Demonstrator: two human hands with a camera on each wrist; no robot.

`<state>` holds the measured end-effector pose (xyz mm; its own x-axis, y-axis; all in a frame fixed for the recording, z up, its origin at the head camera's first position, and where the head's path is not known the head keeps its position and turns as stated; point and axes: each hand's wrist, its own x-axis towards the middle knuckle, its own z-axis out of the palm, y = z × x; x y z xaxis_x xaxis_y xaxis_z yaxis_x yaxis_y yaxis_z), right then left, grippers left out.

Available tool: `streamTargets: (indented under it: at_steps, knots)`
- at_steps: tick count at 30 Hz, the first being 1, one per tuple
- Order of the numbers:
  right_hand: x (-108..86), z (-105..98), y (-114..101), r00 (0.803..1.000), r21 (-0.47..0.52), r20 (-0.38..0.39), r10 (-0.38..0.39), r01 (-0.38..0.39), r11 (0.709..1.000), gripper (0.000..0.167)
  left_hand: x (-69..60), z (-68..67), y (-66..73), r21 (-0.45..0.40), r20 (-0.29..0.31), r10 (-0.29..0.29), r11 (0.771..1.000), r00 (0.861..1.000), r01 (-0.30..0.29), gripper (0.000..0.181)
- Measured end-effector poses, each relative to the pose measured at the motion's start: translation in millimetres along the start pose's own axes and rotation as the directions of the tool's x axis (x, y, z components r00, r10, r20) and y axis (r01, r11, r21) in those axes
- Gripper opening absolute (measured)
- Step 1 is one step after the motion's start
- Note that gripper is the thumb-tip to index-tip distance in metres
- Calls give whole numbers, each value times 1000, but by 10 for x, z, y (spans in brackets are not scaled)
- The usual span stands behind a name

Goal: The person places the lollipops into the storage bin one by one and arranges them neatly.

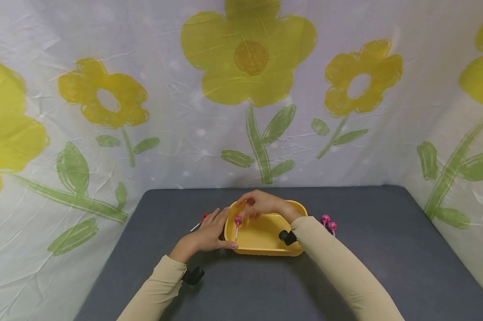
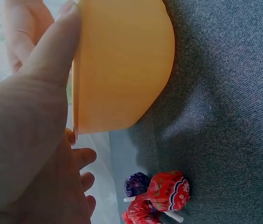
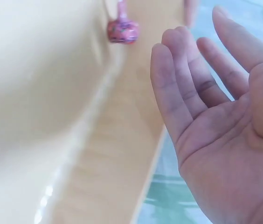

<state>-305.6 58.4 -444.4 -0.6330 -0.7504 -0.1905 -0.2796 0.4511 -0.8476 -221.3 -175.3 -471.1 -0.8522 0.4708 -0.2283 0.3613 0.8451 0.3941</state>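
A yellow plastic tub (image 1: 265, 248) stands on the dark table with one lollipop in a pink wrapper (image 1: 238, 220) lying at its left inside. My left hand (image 1: 209, 234) rests against the tub's left end, thumb along the front rim and fingers spread; the left wrist view shows the thumb (image 2: 57, 46) on the edge. Over the tub's back left part reaches my right hand (image 1: 263, 204). In the right wrist view that hand (image 3: 224, 126) holds nothing, its fingers loosely bent, apart from the pink lollipop (image 3: 123, 31).
Beside the tub's left end lie red-wrapped lollipops (image 2: 169, 191) and a dark purple one (image 2: 136, 184). Several pink lollipops (image 1: 328, 222) lie to the tub's right, partly behind the right sleeve (image 1: 337, 263). A flower-patterned cloth (image 1: 177, 147) hangs behind the table.
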Motion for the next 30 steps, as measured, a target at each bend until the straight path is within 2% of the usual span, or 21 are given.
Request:
streamTargets:
  at_steps: [8, 14, 18, 23, 30]
  knots:
    - [-253, -159, -163, 999, -9, -33, -42, 42, 999, 42, 3, -39, 16, 1, 11, -14, 1000, 1000, 14, 118]
    - [-541, -283, -211, 997, -4, -76, -20, 20, 1000, 40, -29, -85, 41, -27, 3, 1, 1000, 1000, 0, 120]
    - [-747, -392, -200, 994, 10, -108, -8, 9, 1000, 41, -34, -66, 42, -35, -5, 12, 999, 1000, -12, 120]
    - [-975, -533, -204, 990, -1, -139, -34, 34, 999, 42, -19, -27, 36, -38, -31, 30, 999, 999, -31, 120]
    - [-1194, -665, -192, 983, -35, -180, -34, 28, 999, 41, 33, 2, 6, 13, -26, 35, 999, 999, -35, 126]
